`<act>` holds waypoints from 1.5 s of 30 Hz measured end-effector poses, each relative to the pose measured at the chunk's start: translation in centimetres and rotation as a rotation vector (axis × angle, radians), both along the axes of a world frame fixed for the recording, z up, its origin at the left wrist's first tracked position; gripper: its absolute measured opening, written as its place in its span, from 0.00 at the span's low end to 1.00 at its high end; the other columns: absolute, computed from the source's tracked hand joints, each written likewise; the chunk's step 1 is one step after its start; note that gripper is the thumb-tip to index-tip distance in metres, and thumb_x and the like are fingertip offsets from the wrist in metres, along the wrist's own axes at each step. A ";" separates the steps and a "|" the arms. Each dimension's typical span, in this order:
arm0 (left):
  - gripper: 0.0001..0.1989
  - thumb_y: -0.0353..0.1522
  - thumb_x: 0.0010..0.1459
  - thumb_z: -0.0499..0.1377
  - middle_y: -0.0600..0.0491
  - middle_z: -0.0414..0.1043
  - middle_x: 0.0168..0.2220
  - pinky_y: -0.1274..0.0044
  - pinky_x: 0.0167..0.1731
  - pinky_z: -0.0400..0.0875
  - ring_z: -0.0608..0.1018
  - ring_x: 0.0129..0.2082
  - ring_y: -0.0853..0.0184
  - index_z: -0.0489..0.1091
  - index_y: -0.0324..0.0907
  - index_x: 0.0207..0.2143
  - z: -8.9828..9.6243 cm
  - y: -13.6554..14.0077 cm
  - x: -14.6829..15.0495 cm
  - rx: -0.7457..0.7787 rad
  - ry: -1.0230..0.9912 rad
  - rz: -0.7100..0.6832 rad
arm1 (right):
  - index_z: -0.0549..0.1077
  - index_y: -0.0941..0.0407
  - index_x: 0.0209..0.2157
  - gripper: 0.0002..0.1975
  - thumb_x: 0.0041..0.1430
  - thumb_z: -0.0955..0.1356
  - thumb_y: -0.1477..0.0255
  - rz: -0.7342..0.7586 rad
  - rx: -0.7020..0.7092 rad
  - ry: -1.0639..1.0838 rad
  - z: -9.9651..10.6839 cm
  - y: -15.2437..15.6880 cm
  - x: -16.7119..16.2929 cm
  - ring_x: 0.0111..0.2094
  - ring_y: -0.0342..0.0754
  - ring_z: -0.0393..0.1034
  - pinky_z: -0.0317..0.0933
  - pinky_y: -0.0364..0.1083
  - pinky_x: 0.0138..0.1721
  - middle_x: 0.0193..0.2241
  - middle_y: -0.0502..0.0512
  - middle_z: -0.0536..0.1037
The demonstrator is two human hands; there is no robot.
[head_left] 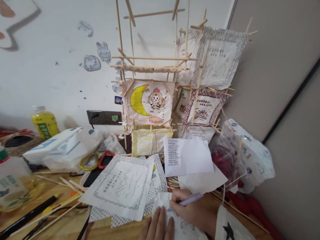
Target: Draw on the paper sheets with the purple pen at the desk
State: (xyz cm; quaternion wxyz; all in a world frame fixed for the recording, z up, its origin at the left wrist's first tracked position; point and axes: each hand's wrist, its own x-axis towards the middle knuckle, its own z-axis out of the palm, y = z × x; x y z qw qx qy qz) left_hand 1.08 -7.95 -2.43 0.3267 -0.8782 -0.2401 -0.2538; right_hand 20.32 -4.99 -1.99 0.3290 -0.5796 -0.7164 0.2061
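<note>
In the head view, my right hand (192, 211) is closed around a light purple pen (190, 199), its tip resting near the top of a white sheet of paper (185, 234). My left hand (156, 233) lies flat on the left part of that sheet, fingers stretched out. Faint drawn lines show on the sheet; part of it is hidden under both hands. Just left lies a stack of papers (121, 186) with line drawings and patterned borders. Beyond my hands, a page of handwritten lines (189, 157) leans against the stick frame, with a blank sheet (202, 180) under it.
A wooden stick frame (154, 56) hung with drawn panels stands against the wall. At left are a clear jar (7, 183), a yellow bottle (45, 123), a tissue pack (63, 146), red-handled scissors (106, 159), a black marker (25, 219) and loose sticks. Plastic bags (248, 156) lie at right.
</note>
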 end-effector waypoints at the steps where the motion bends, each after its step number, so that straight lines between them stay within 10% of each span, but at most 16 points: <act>1: 0.24 0.48 0.59 0.50 0.42 0.73 0.45 0.70 0.44 0.58 0.73 0.45 0.55 0.70 0.40 0.46 0.0 0.0 0.0 -0.001 -0.005 -0.002 | 0.65 0.54 0.20 0.10 0.54 0.66 0.73 0.003 0.005 0.004 -0.1 0.0 0.1 0.23 0.42 0.59 0.52 0.40 0.26 0.18 0.45 0.66; 45: 0.25 0.48 0.58 0.52 0.41 0.70 0.50 0.70 0.43 0.62 0.73 0.48 0.54 0.67 0.42 0.51 -1.0 0.0 -0.4 -0.157 0.061 0.009 | 0.67 0.54 0.23 0.10 0.58 0.63 0.71 0.012 0.002 0.056 2.0 -0.6 -0.2 0.24 0.43 0.60 0.55 0.40 0.28 0.19 0.46 0.67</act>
